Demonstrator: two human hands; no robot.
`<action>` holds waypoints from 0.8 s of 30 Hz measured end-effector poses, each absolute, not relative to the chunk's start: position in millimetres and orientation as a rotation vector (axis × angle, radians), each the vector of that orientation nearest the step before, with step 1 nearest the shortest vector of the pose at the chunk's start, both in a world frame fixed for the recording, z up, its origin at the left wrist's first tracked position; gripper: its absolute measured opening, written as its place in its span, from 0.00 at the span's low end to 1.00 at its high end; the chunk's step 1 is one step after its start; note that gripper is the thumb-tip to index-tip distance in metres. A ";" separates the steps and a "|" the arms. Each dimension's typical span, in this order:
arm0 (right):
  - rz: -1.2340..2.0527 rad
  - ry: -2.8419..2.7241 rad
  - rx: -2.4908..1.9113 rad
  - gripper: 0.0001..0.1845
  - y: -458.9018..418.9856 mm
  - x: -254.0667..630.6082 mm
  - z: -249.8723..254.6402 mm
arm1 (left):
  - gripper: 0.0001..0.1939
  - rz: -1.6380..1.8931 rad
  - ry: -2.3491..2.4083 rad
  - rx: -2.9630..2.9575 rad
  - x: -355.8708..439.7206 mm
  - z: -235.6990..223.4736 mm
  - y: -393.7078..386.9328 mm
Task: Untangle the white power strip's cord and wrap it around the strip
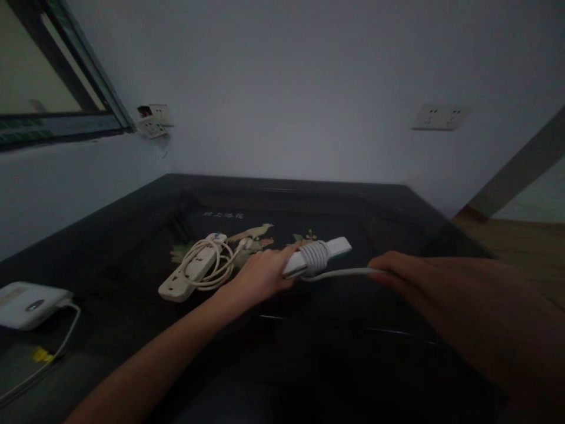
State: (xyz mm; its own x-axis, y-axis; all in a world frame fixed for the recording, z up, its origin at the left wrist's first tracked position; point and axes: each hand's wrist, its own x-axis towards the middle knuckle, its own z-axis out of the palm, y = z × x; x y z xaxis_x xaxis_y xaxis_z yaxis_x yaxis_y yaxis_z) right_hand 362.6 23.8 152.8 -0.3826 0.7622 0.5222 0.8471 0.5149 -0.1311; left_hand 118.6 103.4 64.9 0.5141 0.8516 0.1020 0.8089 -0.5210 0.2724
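My left hand [267, 272] is closed around one end of a white power strip [339, 247], held above the dark table. Several turns of its white cord [314, 258] are wound around the strip's middle. From the winding, the cord runs right to my right hand [392, 268], whose fingers pinch it. A second power strip [194, 274] lies on the table left of my left hand, with its cord looped loosely on top and its plug [245, 243] at the right side. My left palm hides the near end of the held strip.
The black table [309, 347] carries a bird-and-flower picture and meets the wall at the back. A white box-like device [33, 304] with a cable sits at the left edge. Wall sockets [441, 116] are at right, and loose-hanging sockets [154, 122] near the window.
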 end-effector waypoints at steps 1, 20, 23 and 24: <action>-0.245 -2.263 -1.290 0.21 23.9 362.3 157.2 | 0.35 0.274 1.380 2.598 123.0 67.2 95.8; 0.651 -2.022 -1.382 0.18 81.7 380.2 157.9 | 0.44 0.475 0.659 3.046 134.7 97.0 46.2; 0.907 -2.036 -1.343 0.19 87.6 389.0 153.5 | 0.49 0.504 0.645 3.037 132.7 104.2 42.5; 0.979 -2.050 -1.319 0.19 89.7 391.3 151.5 | 0.49 0.504 0.610 3.037 133.0 105.6 41.3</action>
State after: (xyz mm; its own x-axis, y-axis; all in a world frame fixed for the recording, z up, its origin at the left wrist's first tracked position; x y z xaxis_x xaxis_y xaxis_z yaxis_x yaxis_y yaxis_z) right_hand 391.3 89.7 151.5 -0.3987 0.9165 0.0337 0.5496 0.2682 -0.7912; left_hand 133.0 41.3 105.6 0.8728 0.3768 0.3102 0.3756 -0.9244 0.0660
